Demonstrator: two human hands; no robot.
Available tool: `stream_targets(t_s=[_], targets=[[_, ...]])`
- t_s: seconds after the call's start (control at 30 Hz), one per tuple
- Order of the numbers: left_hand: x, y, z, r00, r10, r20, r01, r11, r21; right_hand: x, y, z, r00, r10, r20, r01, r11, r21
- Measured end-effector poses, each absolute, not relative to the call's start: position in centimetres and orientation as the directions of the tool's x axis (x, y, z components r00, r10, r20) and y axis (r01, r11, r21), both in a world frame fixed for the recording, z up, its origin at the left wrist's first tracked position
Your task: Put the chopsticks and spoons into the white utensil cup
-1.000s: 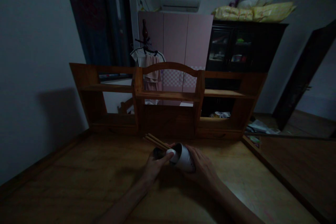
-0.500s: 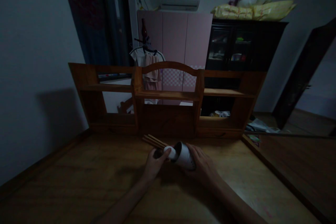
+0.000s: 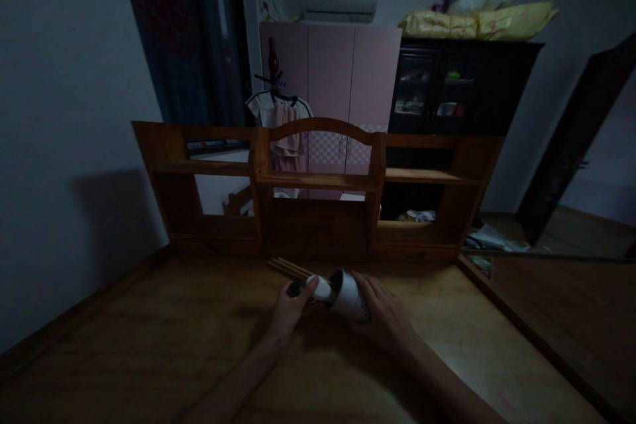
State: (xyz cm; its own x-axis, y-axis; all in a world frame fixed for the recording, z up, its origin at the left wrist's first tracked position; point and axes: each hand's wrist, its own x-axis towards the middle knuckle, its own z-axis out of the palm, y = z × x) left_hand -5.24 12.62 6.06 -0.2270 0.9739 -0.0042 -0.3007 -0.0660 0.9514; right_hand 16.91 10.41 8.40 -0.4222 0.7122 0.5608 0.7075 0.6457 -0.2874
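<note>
My right hand is wrapped around a light grey utensil holder with small dark holes near its base. The holder is tilted, its mouth facing up and to the left. At that mouth my left hand grips a white rounded piece that looks like a spoon, the thumb pressed on top. A dark rounded thing shows beside the left fingers; its kind is unclear. Several wooden chopsticks slant out to the upper left behind the spoon. Their lower ends are hidden.
Both hands are above a wooden tabletop. A wooden shelf unit stands along its far edge. A wall borders the left side, and a raised wooden edge runs along the right. The room is dim.
My left hand, with the white spoon, has shifted slightly left, away from the holder's mouth. The chopsticks sit marginally lower and further left. The right hand stays on the holder.
</note>
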Motion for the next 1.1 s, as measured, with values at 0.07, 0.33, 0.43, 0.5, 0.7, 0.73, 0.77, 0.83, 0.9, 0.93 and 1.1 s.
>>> stream_targets(t_s=[0.07,0.33,0.43,0.5,0.7,0.73,0.77,0.83,0.9,0.93,1.1], targets=[[-5.2,12.7,6.0,-0.208,0.978,-0.025,-0.327,-0.046,0.944,17.0,10.5,8.3,-0.421,0.717,0.556,0.715,0.639,-0.282],[-5.4,13.2,5.2,-0.148,0.988,-0.038,-0.437,-0.031,0.899,17.4,10.6,8.5,-0.43,0.721,0.543,0.73,0.632,-0.26],[-5.6,13.2,5.3,-0.162,0.987,-0.021,-0.46,-0.056,0.886,17.5,10.6,8.6,-0.423,0.73,0.537,0.737,0.622,-0.264],[-5.8,13.3,5.5,-0.17,0.985,-0.022,-0.484,-0.064,0.873,17.6,10.7,8.6,-0.411,0.735,0.539,0.743,0.613,-0.268],[-6.3,13.5,6.0,-0.208,0.976,-0.06,-0.552,-0.066,0.831,17.8,10.9,8.4,-0.41,0.735,0.54,0.75,0.608,-0.258],[-6.3,13.5,6.0,-0.213,0.975,-0.061,-0.558,-0.07,0.827,17.9,11.0,8.4,-0.408,0.736,0.54,0.752,0.606,-0.257],[-6.4,13.7,6.0,-0.217,0.974,-0.064,-0.566,-0.072,0.822,17.9,11.0,8.4,-0.405,0.737,0.54,0.755,0.603,-0.257],[-6.6,13.9,5.9,-0.221,0.973,-0.072,-0.584,-0.073,0.808,18.0,11.1,8.4,-0.396,0.744,0.539,0.764,0.592,-0.257],[-6.8,14.2,5.7,-0.226,0.971,-0.078,-0.604,-0.077,0.793,18.1,11.1,8.3,-0.387,0.75,0.536,0.772,0.582,-0.256],[-7.0,14.3,5.6,-0.227,0.971,-0.079,-0.613,-0.079,0.786,18.2,11.1,8.4,-0.383,0.752,0.536,0.776,0.577,-0.254],[-7.7,14.8,5.4,-0.247,0.967,-0.064,-0.639,-0.113,0.761,18.7,11.3,8.5,-0.385,0.754,0.532,0.784,0.572,-0.243]])
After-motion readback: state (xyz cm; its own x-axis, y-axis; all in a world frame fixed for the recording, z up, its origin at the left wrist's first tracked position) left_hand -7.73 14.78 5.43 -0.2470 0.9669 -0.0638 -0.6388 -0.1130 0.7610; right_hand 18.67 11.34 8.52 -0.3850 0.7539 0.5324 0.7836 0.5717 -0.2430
